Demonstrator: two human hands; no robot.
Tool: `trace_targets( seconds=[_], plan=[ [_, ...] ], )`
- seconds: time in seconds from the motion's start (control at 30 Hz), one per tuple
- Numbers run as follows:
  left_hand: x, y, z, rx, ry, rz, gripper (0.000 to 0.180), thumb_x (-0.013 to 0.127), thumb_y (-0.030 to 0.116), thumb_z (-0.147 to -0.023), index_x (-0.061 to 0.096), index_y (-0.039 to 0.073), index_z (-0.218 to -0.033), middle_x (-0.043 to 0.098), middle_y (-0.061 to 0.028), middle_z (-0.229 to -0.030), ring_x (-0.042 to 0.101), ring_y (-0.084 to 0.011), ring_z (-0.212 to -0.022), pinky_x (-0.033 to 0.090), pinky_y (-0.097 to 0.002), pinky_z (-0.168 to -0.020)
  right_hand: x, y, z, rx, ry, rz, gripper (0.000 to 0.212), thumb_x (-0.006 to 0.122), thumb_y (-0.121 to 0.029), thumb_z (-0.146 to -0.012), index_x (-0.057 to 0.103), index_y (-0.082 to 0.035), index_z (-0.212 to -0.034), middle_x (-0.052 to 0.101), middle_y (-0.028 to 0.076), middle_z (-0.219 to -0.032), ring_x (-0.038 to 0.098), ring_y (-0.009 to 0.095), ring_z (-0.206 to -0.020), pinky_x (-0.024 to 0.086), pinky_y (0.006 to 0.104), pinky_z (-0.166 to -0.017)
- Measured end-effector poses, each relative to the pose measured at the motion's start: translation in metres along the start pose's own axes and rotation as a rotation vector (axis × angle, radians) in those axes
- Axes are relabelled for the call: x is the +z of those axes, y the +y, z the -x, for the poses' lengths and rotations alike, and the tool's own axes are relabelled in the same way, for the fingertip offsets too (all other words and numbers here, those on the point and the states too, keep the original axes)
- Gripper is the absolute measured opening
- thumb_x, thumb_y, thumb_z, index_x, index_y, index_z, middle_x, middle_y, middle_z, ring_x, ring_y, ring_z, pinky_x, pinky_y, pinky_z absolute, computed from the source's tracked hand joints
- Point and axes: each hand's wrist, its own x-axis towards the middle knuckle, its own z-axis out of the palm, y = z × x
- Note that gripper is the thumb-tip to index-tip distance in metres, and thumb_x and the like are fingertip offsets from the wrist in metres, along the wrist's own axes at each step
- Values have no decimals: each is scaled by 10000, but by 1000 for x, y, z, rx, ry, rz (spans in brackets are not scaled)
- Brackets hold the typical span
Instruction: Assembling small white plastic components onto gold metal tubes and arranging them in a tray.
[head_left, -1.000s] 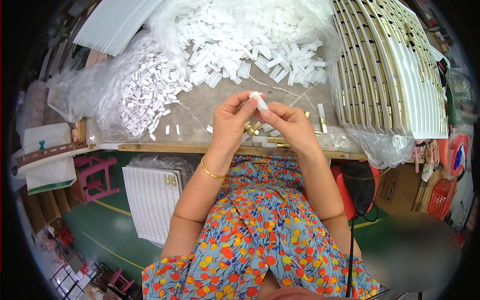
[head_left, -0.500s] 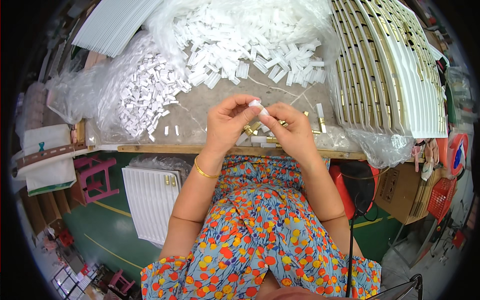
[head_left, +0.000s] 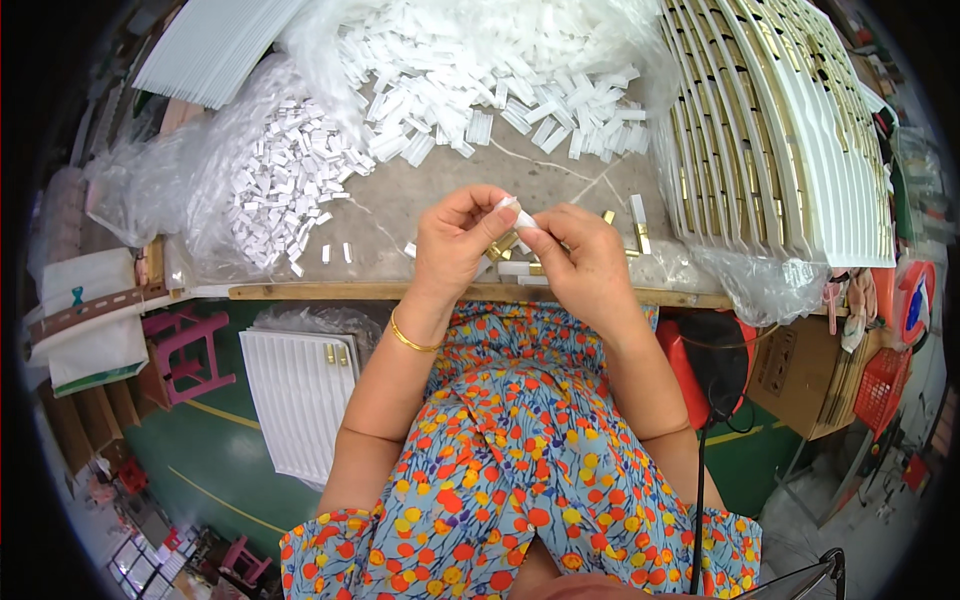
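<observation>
A small white plastic piece (head_left: pixel 522 217) is pinched between my two hands above the front of the table. Thumb and fingers of my left hand (head_left: pixel 452 240) close on its upper end. My right hand (head_left: pixel 588 258) grips the lower end, thumb against it, so the piece slants down to the right. Just under the hands lie several gold-and-white tube-shaped pieces (head_left: pixel 502 246), partly hidden by the fingers. Another piece with a white top and gold base (head_left: pixel 640 225) lies right of my right hand.
Frosted clear tubes (head_left: pixel 430 120) are heaped at the back, and small white pieces (head_left: pixel 290 180) at the left, both on plastic film. Ridged trays with gold pieces (head_left: pixel 790 130) stand at the right; stacked white trays (head_left: pixel 205 50) at the back left. A wooden edge (head_left: pixel 380 291) borders the table.
Both hands still pinch the white piece, their fingers only slightly shifted. More of the white piece shows between the fingertips now. The whole view has moved a little.
</observation>
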Motion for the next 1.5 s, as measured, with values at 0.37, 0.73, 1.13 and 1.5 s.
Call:
trace_targets(
  seconds=[0.37,0.73,1.13,1.5],
  plan=[
    [-5,4,3,-66,-28,-16,143,664,3,-789,629,-2,-927,636,-37,-817,570,-77,-720,468,-208,-646,-4,5,4,-105,17,52,107,626,-100,-775,608,1,-746,527,120,-657,520,298,-629,408,380,-570],
    [-9,26,0,227,-327,-590,155,676,-54,-717,638,-21,-863,608,-54,-826,522,-100,-702,403,-232,-610,-22,6,5,-429,31,259,106,658,-54,-697,565,-8,-714,538,111,-699,526,302,-669,426,390,-606],
    [30,48,-1,243,-517,-1004,301,781,109,-655,631,7,-895,505,-72,-666,508,-154,-600,413,-260,-551,-39,10,18,-378,-155,366,154,648,-119,-706,590,-15,-804,563,116,-736,561,312,-735,447,415,-643],
    [33,13,-10,-295,117,90,272,607,78,-849,579,-36,-1094,535,2,-789,470,-66,-671,389,-195,-623,-145,-121,39,-1303,-482,-1221,436,444,-111,-929,386,-116,-497,456,36,-518,471,146,-480,508,399,-781]
  ],
)
